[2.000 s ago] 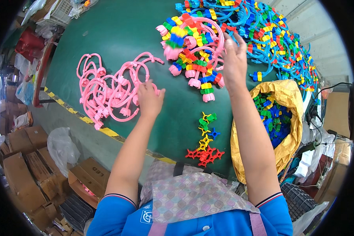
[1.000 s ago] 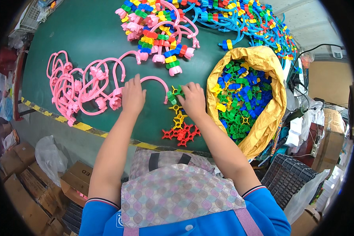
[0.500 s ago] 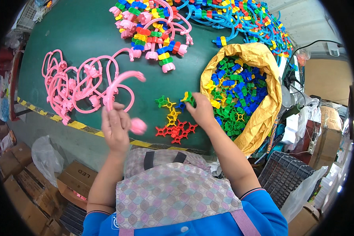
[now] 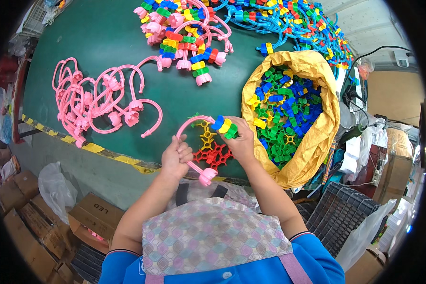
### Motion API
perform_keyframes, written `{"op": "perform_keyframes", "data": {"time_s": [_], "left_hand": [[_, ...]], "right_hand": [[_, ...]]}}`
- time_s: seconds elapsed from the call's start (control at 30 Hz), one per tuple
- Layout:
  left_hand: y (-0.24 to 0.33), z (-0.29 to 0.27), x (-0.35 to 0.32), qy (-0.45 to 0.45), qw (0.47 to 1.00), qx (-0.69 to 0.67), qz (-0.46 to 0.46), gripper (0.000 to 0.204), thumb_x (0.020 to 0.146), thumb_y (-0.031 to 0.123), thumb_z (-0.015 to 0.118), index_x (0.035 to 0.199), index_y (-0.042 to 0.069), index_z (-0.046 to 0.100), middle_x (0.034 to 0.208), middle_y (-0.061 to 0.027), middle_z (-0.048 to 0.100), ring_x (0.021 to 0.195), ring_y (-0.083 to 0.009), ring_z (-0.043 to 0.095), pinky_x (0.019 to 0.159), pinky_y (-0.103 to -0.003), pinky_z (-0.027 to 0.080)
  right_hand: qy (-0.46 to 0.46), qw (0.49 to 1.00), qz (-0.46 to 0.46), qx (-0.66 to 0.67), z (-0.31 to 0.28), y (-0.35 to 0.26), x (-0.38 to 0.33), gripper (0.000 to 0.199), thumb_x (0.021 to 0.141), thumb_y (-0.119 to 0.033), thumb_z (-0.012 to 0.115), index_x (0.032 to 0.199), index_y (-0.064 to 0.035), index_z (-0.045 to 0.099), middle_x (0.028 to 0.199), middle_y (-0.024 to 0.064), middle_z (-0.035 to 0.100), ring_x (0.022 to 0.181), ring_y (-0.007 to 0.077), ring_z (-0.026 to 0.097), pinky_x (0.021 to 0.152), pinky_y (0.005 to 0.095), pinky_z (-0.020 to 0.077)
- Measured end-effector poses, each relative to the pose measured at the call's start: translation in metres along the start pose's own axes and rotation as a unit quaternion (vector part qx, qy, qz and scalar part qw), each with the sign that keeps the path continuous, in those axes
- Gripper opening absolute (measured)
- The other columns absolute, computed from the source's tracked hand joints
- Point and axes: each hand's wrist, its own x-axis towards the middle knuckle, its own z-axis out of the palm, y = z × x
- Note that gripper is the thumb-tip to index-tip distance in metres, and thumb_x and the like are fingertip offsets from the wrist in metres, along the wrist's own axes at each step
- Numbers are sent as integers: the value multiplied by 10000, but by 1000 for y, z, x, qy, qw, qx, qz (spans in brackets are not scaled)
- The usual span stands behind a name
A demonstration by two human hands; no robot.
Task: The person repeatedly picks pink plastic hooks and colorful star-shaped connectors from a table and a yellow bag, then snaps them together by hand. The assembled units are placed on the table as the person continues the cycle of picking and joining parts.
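My left hand (image 4: 177,156) is closed round a curved pink plastic tube (image 4: 190,124) with a flower-shaped cup at its lower end. In my right hand (image 4: 241,142) is a short row of plastic rings (image 4: 225,127), blue, yellow and green. The blue ring meets the free tip of the tube; whether the tip has entered it I cannot tell. Below and between my hands lie loose yellow rings (image 4: 207,137) and a cluster of red rings (image 4: 215,156), partly covered by the tube and my right hand.
A yellow sack (image 4: 296,173) of blue, green and yellow rings stands right of my hands. Pink tubes (image 4: 92,111) lie tangled on the green table (image 4: 99,42) at left. Behind are pink tubes with coloured rings (image 4: 187,40) and a heap of blue ones (image 4: 288,28).
My left hand has brought the pink tube rightward from beside the pile. My right hand has lifted the rings off the table, and they now meet the tube's tip.
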Motion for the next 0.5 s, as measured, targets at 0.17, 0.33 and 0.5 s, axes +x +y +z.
{"op": "perform_keyframes", "data": {"time_s": [0.17, 0.33, 0.5], "left_hand": [[2, 8, -8, -3, 999, -4, -45, 308, 1070, 313, 465, 1059, 24, 570, 645, 32, 327, 519, -67, 285, 413, -216, 223], [11, 2, -9, -78, 986, -73, -127, 302, 1068, 318, 470, 1078, 32, 566, 647, 38, 330, 513, -55, 287, 408, -203, 217], [0, 16, -18, -102, 980, 150, -84, 281, 1065, 332, 479, 1049, 63, 560, 652, 47, 346, 493, -50, 278, 408, -203, 214]], "right_hand": [[-10, 996, -75, -56, -11, -23, 10, 406, 674, -67, 797, 1070, -59, 708, 1124, 88, 712, 1030, 292, 652, 907, 390, 480], [-45, 960, -199, -190, -21, -24, 14, 486, 613, -37, 748, 1094, -78, 693, 1129, 74, 713, 1036, 257, 660, 900, 391, 477], [-109, 981, 162, 13, -13, -47, 13, 445, 751, -109, 785, 1172, -38, 658, 1092, 119, 709, 1003, 277, 664, 916, 408, 477]]}}
